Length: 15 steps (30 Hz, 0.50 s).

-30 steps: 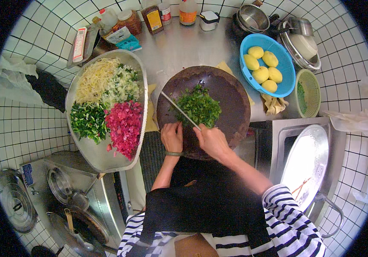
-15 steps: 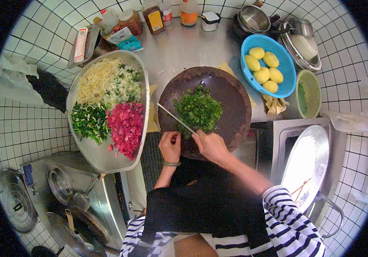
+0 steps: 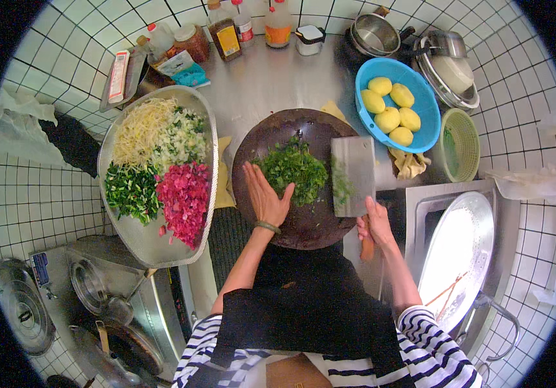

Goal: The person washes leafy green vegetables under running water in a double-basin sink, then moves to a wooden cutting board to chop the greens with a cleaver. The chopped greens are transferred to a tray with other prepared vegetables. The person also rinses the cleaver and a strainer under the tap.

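Note:
A heap of chopped green herbs lies in the middle of the round dark chopping board. My left hand is open at the heap's left side, fingers stretched forward and thumb apart, holding nothing. My right hand is closed round the brown wooden handle of a cleaver. The broad blade lies with its flat side up over the board's right part, just right of the herbs. Some green bits show beside the blade's left edge.
At left stands a perforated metal tray of shredded yellow, white, green and pink chopped vegetables. A blue basket of peeled potatoes and a green basket sit at right. Bottles line the back. A large metal colander is at lower right.
The cleaver has gone from edge-on over the herbs to flat on the right, with my right hand. My left hand has opened and moved forward beside the heap. The view has shifted slightly.

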Motion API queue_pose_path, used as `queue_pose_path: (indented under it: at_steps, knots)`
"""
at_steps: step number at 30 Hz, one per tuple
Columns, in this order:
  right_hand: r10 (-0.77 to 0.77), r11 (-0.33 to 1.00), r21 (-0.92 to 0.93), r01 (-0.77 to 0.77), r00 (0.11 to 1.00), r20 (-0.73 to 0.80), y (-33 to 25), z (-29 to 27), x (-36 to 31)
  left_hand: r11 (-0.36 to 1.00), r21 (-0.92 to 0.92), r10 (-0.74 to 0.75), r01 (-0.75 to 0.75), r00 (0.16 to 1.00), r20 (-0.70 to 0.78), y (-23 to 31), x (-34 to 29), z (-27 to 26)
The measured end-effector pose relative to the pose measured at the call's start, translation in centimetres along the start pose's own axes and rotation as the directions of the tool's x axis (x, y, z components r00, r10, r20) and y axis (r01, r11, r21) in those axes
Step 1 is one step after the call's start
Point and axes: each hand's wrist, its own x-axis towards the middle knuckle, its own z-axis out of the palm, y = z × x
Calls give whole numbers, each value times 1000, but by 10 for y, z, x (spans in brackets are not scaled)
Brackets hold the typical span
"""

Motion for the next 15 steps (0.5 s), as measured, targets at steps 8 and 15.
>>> queue_pose_path:
  at_steps: [8, 15]
  knots:
    - [61, 996, 58, -64, 997, 39, 36, 24, 38, 994, -55, 101, -99, 994, 43, 24, 24, 9]
    - [-20, 998, 65, 7, 977, 213, 52, 66, 43, 973, -230, 0, -21, 996, -89, 54, 8, 28]
